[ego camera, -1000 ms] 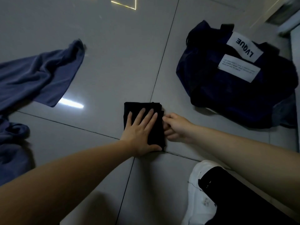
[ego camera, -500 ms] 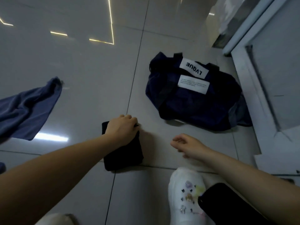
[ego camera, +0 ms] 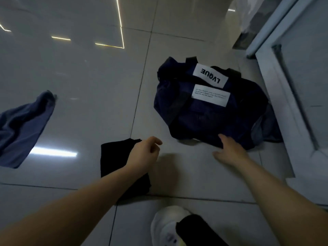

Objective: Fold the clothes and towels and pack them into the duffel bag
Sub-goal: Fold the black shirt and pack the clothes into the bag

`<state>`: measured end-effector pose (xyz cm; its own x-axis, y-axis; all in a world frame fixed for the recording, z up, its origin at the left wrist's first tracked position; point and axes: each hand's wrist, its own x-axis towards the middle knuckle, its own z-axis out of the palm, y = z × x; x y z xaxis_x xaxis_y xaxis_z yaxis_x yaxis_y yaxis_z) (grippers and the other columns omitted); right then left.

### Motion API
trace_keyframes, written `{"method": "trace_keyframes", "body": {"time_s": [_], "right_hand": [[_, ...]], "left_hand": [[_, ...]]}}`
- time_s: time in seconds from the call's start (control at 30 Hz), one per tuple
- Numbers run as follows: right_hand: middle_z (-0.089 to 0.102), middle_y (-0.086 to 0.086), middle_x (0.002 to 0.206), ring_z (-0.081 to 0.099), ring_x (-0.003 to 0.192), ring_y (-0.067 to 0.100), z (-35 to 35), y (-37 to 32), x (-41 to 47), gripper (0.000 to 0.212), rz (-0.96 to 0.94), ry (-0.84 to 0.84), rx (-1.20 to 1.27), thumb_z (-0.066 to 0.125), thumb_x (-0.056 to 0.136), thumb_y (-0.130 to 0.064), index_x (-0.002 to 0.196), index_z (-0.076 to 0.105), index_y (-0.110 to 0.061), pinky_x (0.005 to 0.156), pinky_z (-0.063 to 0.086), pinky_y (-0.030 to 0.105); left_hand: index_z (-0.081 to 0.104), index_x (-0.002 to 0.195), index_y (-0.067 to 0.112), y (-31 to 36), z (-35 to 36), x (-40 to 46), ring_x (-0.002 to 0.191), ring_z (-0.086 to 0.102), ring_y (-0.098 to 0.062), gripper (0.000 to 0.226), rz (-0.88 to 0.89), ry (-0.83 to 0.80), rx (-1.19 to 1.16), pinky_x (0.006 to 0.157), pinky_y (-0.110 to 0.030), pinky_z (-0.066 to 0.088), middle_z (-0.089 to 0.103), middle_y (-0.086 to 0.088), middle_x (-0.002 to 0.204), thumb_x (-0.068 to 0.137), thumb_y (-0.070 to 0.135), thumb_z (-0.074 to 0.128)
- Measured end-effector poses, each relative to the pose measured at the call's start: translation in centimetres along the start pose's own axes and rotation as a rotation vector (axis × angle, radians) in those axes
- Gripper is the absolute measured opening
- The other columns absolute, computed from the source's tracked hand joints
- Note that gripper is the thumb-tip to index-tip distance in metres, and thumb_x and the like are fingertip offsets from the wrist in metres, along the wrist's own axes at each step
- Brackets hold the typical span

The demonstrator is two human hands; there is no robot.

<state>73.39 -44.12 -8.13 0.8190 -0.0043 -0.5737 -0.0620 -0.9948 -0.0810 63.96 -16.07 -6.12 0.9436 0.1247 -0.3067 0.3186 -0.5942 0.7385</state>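
Observation:
A folded black cloth (ego camera: 113,157) lies on the floor tiles in front of me. My left hand (ego camera: 144,154) hovers over its right edge with fingers loosely curled, holding nothing. The navy duffel bag (ego camera: 204,118) with white labels lies to the right and looks closed. My right hand (ego camera: 229,148) reaches out with straight fingers and touches the bag's near edge. A blue towel (ego camera: 21,128) lies unfolded at the far left.
Glossy grey floor tiles (ego camera: 88,77) stretch ahead. A white door frame and wall (ego camera: 291,103) stand just right of the bag. My white shoe and dark trouser leg (ego camera: 170,226) show at the bottom.
My left hand has let go of the black cloth and lifted off it. My right hand has moved right and forward to the bag's near edge. The view has tilted toward the bag.

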Motion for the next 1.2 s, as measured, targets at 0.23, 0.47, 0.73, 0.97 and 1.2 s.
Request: {"method": "trace_keyframes", "body": {"time_s": [0.23, 0.47, 0.73, 0.97, 1.2], "right_hand": [[0.039, 0.01, 0.144, 0.049, 0.12, 0.028, 0.6, 0.7, -0.5, 0.071, -0.073, 0.033, -0.173, 0.044, 0.096, -0.048, 0.152, 0.008, -0.024, 0.092, 0.045, 0.033], [0.055, 0.011, 0.12, 0.054, 0.106, 0.03, 0.0, -1.4, -0.6, 0.031, -0.15, 0.344, -0.437, 0.046, 0.095, -0.015, 0.125, 0.044, -0.012, 0.084, 0.038, 0.038], [0.066, 0.017, 0.089, 0.062, 0.082, 0.029, -1.0, 0.1, 0.2, 0.011, -0.317, 0.468, -0.582, 0.062, 0.081, -0.002, 0.091, 0.061, -0.003, 0.077, 0.044, 0.035], [0.068, 0.014, 0.078, 0.066, 0.07, 0.026, 2.4, -3.5, -4.4, 0.014, -0.408, 0.385, -0.462, 0.07, 0.073, -0.015, 0.082, 0.064, -0.006, 0.064, 0.043, 0.03], [0.057, 0.001, 0.051, 0.055, 0.041, 0.019, 6.7, -7.7, -11.8, 0.024, -0.684, 0.355, -0.113, 0.08, 0.055, -0.016, 0.057, 0.056, -0.016, 0.044, 0.02, 0.02]], "left_hand": [[0.054, 0.122, 0.022, 1.1, 1.2, 0.5, 0.086, 0.062, -0.011, 0.03, -0.012, -0.089, -0.041, 0.077, -0.029, 0.051, 0.06, 0.011, 0.086, 0.093, 0.019, 0.057], [0.056, 0.115, 0.024, 2.6, 4.4, 0.5, 0.083, 0.062, -0.016, 0.024, -0.198, -0.079, -0.291, 0.068, -0.026, 0.05, 0.062, 0.0, 0.093, 0.092, 0.018, 0.06], [0.058, 0.114, 0.016, 3.3, 6.0, -0.2, 0.086, 0.063, -0.021, 0.022, -0.345, -0.133, -0.453, 0.075, -0.032, 0.049, 0.065, -0.01, 0.098, 0.093, 0.016, 0.06], [0.04, 0.137, 0.023, 4.1, 4.6, -0.2, 0.092, 0.057, -0.017, 0.051, -0.258, 0.134, -0.32, 0.082, -0.035, 0.048, 0.051, -0.001, 0.118, 0.092, 0.031, 0.061], [0.027, 0.147, 0.026, 4.3, 3.3, 0.4, 0.137, 0.021, -0.035, 0.064, -0.242, 0.219, -0.016, 0.107, -0.047, 0.03, 0.017, -0.006, 0.151, 0.091, 0.034, 0.059]]}}
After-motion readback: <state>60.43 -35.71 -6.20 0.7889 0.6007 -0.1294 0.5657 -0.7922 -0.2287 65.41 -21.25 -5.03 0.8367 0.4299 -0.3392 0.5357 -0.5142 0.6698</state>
